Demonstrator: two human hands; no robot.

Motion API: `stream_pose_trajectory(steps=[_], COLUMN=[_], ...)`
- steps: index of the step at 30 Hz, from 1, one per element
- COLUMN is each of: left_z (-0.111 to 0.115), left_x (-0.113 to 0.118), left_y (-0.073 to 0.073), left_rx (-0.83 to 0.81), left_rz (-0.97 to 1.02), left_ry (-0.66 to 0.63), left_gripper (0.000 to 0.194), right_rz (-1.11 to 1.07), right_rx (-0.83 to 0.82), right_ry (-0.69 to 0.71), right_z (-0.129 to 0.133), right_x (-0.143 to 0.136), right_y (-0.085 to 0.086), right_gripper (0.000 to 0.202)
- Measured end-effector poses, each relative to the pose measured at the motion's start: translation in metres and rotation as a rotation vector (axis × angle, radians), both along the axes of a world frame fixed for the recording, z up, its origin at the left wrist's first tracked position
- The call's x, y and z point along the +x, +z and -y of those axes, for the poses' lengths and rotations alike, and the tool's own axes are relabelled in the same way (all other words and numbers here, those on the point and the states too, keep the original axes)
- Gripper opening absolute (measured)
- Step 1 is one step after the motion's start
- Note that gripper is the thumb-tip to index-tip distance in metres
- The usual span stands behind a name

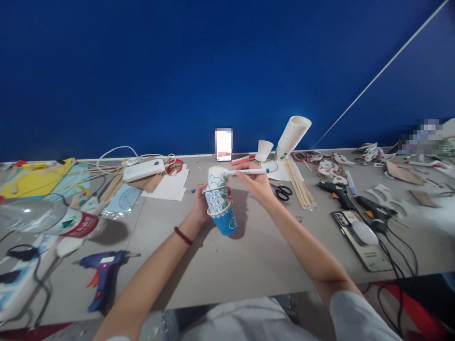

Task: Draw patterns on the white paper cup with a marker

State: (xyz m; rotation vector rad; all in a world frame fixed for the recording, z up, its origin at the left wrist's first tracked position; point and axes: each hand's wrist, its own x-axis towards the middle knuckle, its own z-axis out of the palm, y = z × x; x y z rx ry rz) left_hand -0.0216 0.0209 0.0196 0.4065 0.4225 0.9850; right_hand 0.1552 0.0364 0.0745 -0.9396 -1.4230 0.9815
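Observation:
My left hand (201,202) is wrapped round a stack of paper cups (217,199) over the middle of the table. White cups with blue scale-like lines and green spots make up its upper part, and the lowest cup is solid blue with a round green mark. In my right hand (256,183) a white marker (253,171) with a blue end lies between thumb and fingers. Its tip points left, at the top cup's side; whether it touches cannot be made out. Beyond the cups a lit phone (223,145) stands upright against the blue wall.
Right of my hands lie black scissors (283,191), wooden sticks (299,184), a leaning stack of white cups (293,135), black glue guns (375,211) and a phone (362,246). On the left are a blue glue gun (103,272), a plastic bottle (53,220) and a power strip (26,274).

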Motion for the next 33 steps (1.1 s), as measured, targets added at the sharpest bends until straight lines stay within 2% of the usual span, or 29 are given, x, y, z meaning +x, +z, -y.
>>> stream_pose_trajectory(steps=[10, 16, 22, 27, 33], left_z=[0.0, -0.001, -0.002, -0.003, -0.004], left_x=[0.0, -0.001, -0.002, -0.002, -0.003], left_y=[0.0, -0.006, -0.011, -0.015, -0.019], left_rx=[0.001, -0.006, 0.036, 0.071, 0.059], left_rz=[0.003, -0.015, -0.022, -0.048, -0.049], left_ry=[-0.013, -0.015, -0.028, -0.014, -0.02], left_gripper=[0.056, 0.045, 0.045, 0.043, 0.04], right_rz=[0.011, 0.028, 0.104, 0.1, 0.147], right_rx=[-0.008, 0.039, 0.113, 0.099, 0.118], right_ry=[0.015, 0.008, -0.014, 0.029, 0.015], right_z=[0.004, 0.004, 0.009, 0.011, 0.011], right_x=[-0.002, -0.001, 0.001, 0.001, 0.002], right_y=[0.004, 0.001, 0.005, 0.01, 0.009], right_gripper=[0.008, 0.008, 0.007, 0.008, 0.007])
